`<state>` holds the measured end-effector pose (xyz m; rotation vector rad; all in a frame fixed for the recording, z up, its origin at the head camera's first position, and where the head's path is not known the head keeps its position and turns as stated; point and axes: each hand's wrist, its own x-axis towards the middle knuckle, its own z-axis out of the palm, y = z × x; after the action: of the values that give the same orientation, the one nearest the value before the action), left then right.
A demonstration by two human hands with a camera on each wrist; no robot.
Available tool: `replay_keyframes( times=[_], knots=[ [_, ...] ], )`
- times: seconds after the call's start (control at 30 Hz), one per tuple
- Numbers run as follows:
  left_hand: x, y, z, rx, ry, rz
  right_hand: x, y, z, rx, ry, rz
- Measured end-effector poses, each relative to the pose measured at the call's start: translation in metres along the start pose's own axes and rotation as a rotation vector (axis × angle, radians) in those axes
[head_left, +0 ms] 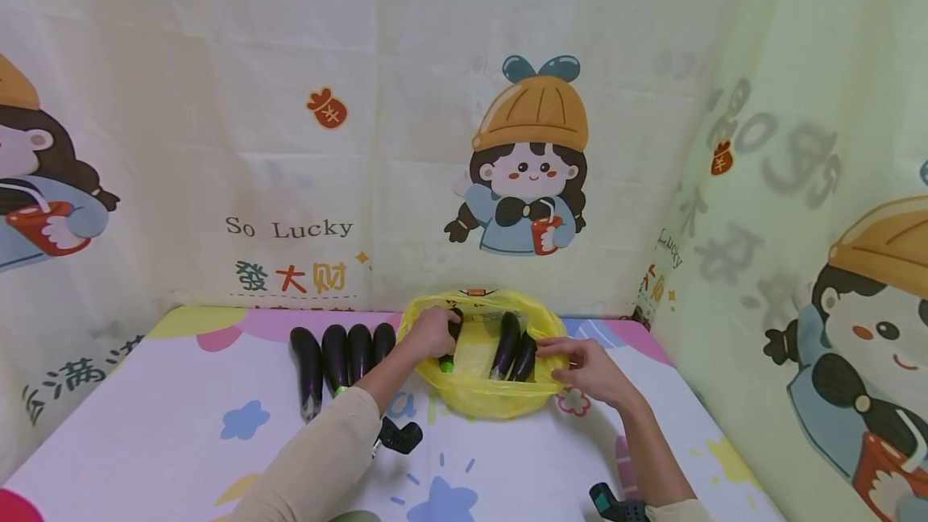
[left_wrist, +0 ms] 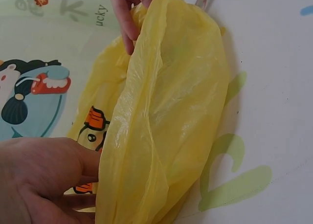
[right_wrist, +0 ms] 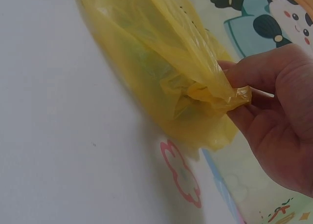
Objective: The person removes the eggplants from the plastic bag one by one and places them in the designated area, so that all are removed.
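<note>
A yellow plastic bag [head_left: 471,399] stands with its mouth spread on the table. Two dark purple eggplants [head_left: 505,347] lie inside it, towards the right. My left hand [head_left: 432,334] reaches into the bag's left side and grips another eggplant [head_left: 455,327], whose green cap points down at the near side. In the left wrist view the bag's wall hides that eggplant and the fingertips of the left hand [left_wrist: 44,177]. At the bag's right edge, my right hand [head_left: 590,369] pinches the gathered plastic rim; the right wrist view shows thumb and fingers of this hand [right_wrist: 279,106] around it.
Several eggplants [head_left: 308,373] lie side by side on the table left of the bag, partly behind my left forearm. The patterned tabletop [head_left: 159,425] stretches in front. A printed cloth wall [head_left: 406,184] rises right behind the bag, and another [head_left: 725,264] stands at the right.
</note>
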<state>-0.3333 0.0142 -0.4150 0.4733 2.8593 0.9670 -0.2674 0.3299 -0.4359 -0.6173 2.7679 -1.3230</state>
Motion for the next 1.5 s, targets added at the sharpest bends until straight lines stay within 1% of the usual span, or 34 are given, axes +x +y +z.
replay_keyframes(
  times=[0.47,0.67,0.8,0.97,1.07,1.3,1.5],
  knots=[
    [0.0014,0.0002,-0.0003,-0.034,-0.028,-0.048,-0.0011,-0.0016,0.0001,-0.008,0.009,-0.004],
    [0.001,0.0009,-0.0002,-0.016,-0.046,-0.061,-0.002,-0.002,0.0002,0.008,-0.002,-0.02],
    [0.0014,0.0006,0.0004,-0.011,-0.05,-0.063,-0.0025,-0.0026,-0.0001,0.009,-0.007,-0.018],
    [0.0011,-0.0027,0.0013,-0.025,-0.042,-0.042,-0.002,-0.0023,0.0004,0.008,-0.01,-0.017],
    [0.0003,-0.0036,0.0016,-0.046,-0.04,-0.037,-0.0016,-0.0016,0.0006,0.007,-0.015,-0.017],
    [0.0,-0.0011,-0.0002,-0.138,-0.024,-0.026,-0.0007,-0.0016,-0.001,-0.021,0.0,-0.028],
    [0.0016,0.0025,-0.0019,-0.202,-0.019,-0.062,-0.0019,-0.003,-0.0009,-0.013,-0.004,-0.026]
  ],
)
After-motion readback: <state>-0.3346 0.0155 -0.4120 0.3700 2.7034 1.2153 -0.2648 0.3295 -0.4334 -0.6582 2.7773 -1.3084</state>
